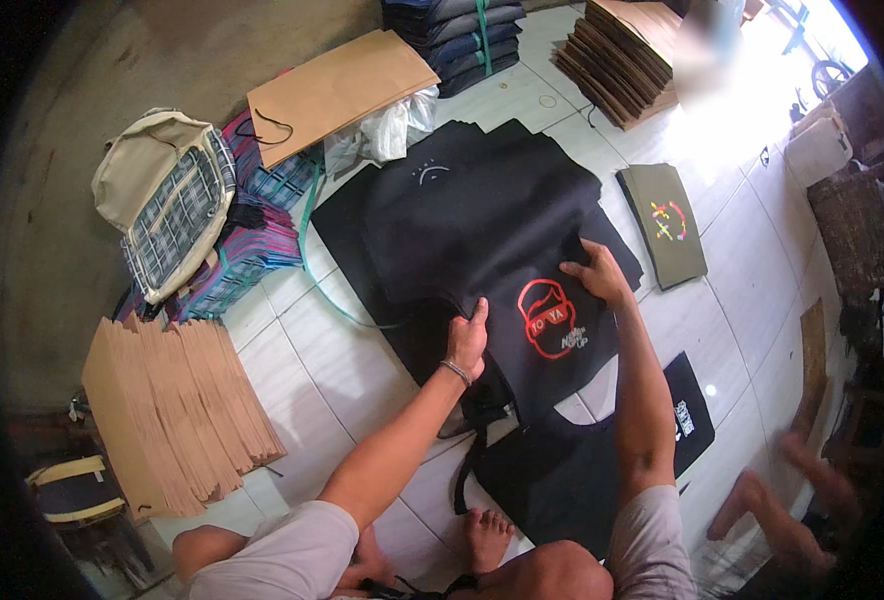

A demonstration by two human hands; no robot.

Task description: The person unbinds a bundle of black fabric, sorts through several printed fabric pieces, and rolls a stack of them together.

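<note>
Before me on the floor lies a spread stack of black fabric pieces (442, 217). My left hand (469, 341) grips the near edge of a black piece, thumb on top. At the right, my right hand (598, 274) pinches the same dark material between thumb and fingers. Between the hands shows a red outlined head print with lettering (547, 319). A small white print (433, 172) is on the stack's far part. More black fabric (554, 480) lies near my feet, partly under my right arm, beside a black piece with white print (686, 416).
Brown cardboard sheets (179, 420) and plaid fabric bundles (247, 262) with an open beige bag (179, 210) stand left. Beyond are a cardboard sheet (344, 90), tied dark fabric (472, 37) and a brown stack (618, 60). Olive pieces (663, 225) lie right; another person's legs (772, 517) are lower right.
</note>
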